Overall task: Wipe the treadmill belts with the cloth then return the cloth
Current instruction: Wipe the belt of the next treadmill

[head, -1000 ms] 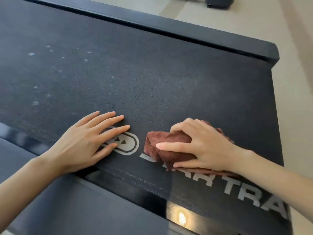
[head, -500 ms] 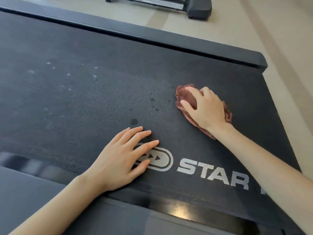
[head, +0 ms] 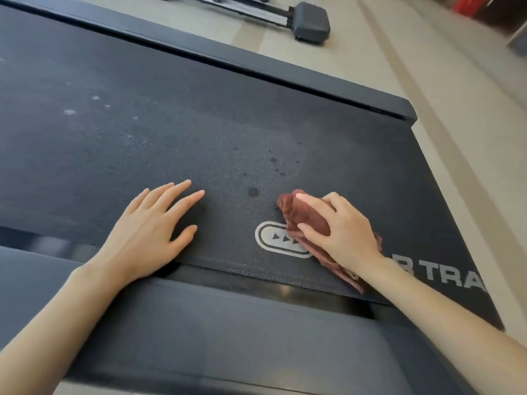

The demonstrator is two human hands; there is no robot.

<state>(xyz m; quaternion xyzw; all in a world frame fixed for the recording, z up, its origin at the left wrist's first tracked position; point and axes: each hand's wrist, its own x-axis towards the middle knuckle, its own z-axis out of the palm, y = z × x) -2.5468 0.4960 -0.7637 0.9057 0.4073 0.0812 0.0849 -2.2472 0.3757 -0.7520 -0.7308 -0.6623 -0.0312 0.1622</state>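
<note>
Your right hand (head: 346,235) has drawn the cloth (head: 308,215) back from the far middle of the belt (head: 171,143), where it was half a second ago. It now sits at the near edge, over the right end of the printed logo (head: 271,240). That reads as the return leg of a back-and-forth stroke, so the wiping is under way but not finished. Pale specks (head: 70,112) show further left on the belt, and a scatter of dark damp-looking spots (head: 253,191) lies just beyond the cloth (neither patch looks wiped yet, in my judgement). Your right fingers and thumb are curled over the cloth and pinch it into a wad pressed against the belt. Your left hand (head: 148,232) lies flat with its fingers straight and a little spread, holding nothing, and bears on the belt near the side rail (head: 199,323); it now sits clear of the logo it was covering before. The cloth is a reddish-brown, soft, bunched rag, and a loose tail trails out under your wrist toward the belt's near edge.
</note>
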